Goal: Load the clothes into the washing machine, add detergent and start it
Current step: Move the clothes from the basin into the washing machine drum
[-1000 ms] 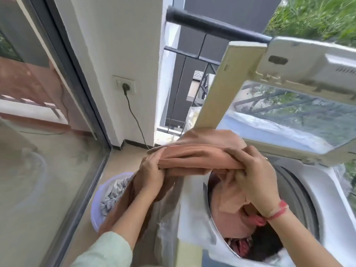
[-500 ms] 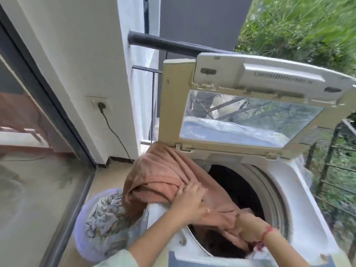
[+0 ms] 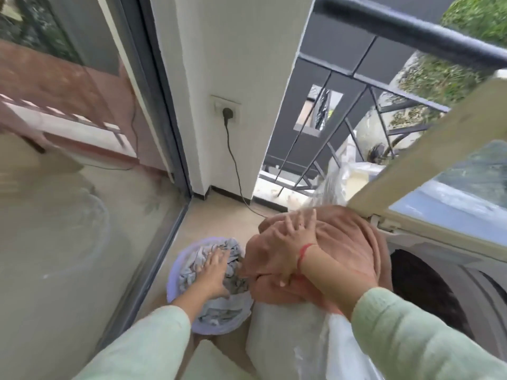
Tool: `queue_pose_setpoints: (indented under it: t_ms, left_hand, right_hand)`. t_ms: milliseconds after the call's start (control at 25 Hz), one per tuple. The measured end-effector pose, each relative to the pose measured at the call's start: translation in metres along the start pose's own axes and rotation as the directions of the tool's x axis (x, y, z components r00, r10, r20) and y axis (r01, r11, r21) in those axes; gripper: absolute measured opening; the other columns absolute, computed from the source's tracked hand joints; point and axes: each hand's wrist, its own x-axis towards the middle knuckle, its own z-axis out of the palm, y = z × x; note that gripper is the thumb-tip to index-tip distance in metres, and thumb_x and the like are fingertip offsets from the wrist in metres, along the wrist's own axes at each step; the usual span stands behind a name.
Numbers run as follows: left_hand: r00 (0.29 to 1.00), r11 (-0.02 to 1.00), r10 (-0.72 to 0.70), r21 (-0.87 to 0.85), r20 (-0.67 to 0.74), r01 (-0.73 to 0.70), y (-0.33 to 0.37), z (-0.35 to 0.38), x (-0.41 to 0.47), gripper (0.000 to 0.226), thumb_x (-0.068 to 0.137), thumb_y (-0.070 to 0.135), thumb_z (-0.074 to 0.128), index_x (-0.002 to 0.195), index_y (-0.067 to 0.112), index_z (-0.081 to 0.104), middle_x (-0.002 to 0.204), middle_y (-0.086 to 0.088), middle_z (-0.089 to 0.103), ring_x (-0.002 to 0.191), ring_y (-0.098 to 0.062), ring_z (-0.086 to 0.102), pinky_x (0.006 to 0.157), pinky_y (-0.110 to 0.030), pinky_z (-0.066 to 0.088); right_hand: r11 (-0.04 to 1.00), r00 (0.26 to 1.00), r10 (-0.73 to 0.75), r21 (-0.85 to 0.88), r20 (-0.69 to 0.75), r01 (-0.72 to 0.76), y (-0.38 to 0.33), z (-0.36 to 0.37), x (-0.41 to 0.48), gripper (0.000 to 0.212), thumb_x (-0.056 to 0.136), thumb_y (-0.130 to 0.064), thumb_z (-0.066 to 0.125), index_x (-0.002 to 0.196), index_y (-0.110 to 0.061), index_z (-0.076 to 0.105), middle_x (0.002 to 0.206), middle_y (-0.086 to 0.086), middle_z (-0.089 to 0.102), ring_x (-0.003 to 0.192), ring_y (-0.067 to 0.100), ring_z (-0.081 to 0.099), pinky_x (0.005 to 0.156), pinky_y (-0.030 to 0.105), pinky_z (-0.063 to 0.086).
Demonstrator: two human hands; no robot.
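A lavender basin (image 3: 173,272) on the floor holds crumpled grey clothes (image 3: 233,305). My left hand (image 3: 212,272) reaches down into it, with straight fingers lying on the grey cloth. A terracotta cloth (image 3: 351,242) is draped over the left rim of the top-loading washing machine (image 3: 406,242). On this cloth my right hand (image 3: 293,239) presses with spread fingers. The dark drum opening (image 3: 422,292) shows to the right of the cloth. The machine's lid (image 3: 411,165) stands raised.
Clear plastic sheeting (image 3: 288,341) covers the machine's left side. A wall socket (image 3: 226,111) with a black cable (image 3: 233,165) is on the white pillar ahead. A sliding glass door (image 3: 68,201) runs along the left; a dark railing (image 3: 356,111) closes the balcony behind.
My left hand let go of the terracotta cloth and dropped into the basin. My right hand came up out of the drum onto the cloth. The view swung left and down.
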Motion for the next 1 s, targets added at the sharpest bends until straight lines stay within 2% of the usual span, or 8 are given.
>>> queue_pose_setpoints:
  t_ms: [160,320,440,560,680,840,920,1000]
  left_hand:
    - [0.993,0.992,0.061,-0.118,0.098,-0.049,0.015,0.032,0.041,0.129,0.066,0.039,0.08,0.146,0.024,-0.021,0.157,-0.014,-0.011,0.145,-0.034,0.001,0.112,-0.056,0.02]
    - [0.968,0.975,0.192,-0.141,0.162,-0.17,0.058,0.052,0.051,0.133,0.065,0.051,0.072,0.136,0.029,-0.038,0.158,-0.005,-0.014,0.145,-0.027,0.012,0.109,-0.066,0.014]
    - [0.986,0.919,0.164,-0.362,-0.011,-0.157,0.082,0.045,0.03,0.127,0.048,0.068,0.067,0.149,0.022,0.003,0.152,-0.001,0.025,0.136,-0.022,0.035,0.109,-0.057,0.026]
    - [0.918,0.798,0.163,-0.499,-0.361,-0.338,0.104,0.012,0.003,0.087,0.065,0.055,0.065,0.14,0.029,0.031,0.139,-0.002,0.045,0.129,-0.023,0.044,0.104,-0.049,0.036]
    - [0.662,0.816,0.188,-0.259,-0.726,-0.516,0.147,-0.04,-0.039,0.067,0.069,0.04,0.059,0.133,0.03,0.043,0.127,0.0,0.058,0.118,-0.025,0.054,0.1,-0.058,0.036]
    - [0.277,0.841,0.381,0.206,-0.882,-0.5,0.24,-0.085,-0.131,0.069,0.067,0.016,0.05,0.134,0.033,0.043,0.127,0.002,0.06,0.121,-0.025,0.053,0.105,-0.054,0.027]
    - [0.264,0.831,0.476,0.33,-0.839,-0.449,0.293,-0.071,-0.165,0.062,0.071,0.017,0.045,0.132,0.031,0.047,0.125,0.001,0.062,0.118,-0.027,0.056,0.105,-0.056,0.028]
    - [0.397,0.821,0.557,0.411,-0.73,-0.396,0.336,-0.041,-0.183,0.058,0.074,0.016,0.039,0.128,0.028,0.054,0.123,-0.002,0.063,0.114,-0.028,0.059,0.108,-0.058,0.026]
  right_hand:
    - [0.942,0.989,0.085,-0.333,0.124,-0.039,-0.015,-0.002,0.034,0.055,0.098,-0.036,0.044,0.124,0.013,0.046,0.153,0.013,0.025,0.145,0.023,0.015,0.117,0.043,0.0]
    - [0.989,0.995,0.089,-0.118,0.037,-0.084,-0.024,0.028,0.037,0.043,0.097,-0.035,0.031,0.137,-0.021,0.042,0.132,0.007,0.053,0.123,0.031,0.044,0.1,0.051,0.028]
    - [0.981,0.938,0.076,0.195,-0.337,-0.009,-0.01,0.032,-0.003,0.012,0.078,-0.03,0.067,0.089,-0.027,0.069,0.089,0.0,0.068,0.082,0.023,0.065,0.071,0.032,0.043]
    - [0.932,0.845,0.095,0.345,-0.526,0.11,0.032,0.043,-0.061,0.045,0.04,-0.032,0.084,0.08,-0.033,0.066,0.086,-0.003,0.066,0.062,0.021,0.064,0.056,0.03,0.049]
    - [0.765,0.683,0.3,0.596,-0.666,0.244,0.089,0.066,-0.132,0.048,0.069,-0.04,0.05,0.115,-0.044,0.062,0.113,-0.016,0.061,0.093,0.007,0.06,0.083,0.026,0.048]
    - [0.613,0.376,0.587,0.697,-0.717,0.372,0.157,0.135,-0.213,0.066,0.065,-0.018,0.035,0.124,-0.031,0.062,0.118,-0.015,0.059,0.097,0.011,0.061,0.08,0.024,0.046]
    - [0.59,0.272,0.697,0.746,-0.664,0.31,0.179,0.181,-0.231,0.062,0.068,-0.017,0.036,0.125,-0.022,0.061,0.121,-0.009,0.057,0.095,0.01,0.06,0.078,0.024,0.047]
    - [0.544,0.28,0.759,0.809,-0.587,0.223,0.194,0.237,-0.23,0.055,0.076,-0.016,0.041,0.129,-0.019,0.056,0.124,-0.002,0.055,0.101,0.005,0.055,0.081,0.021,0.044]
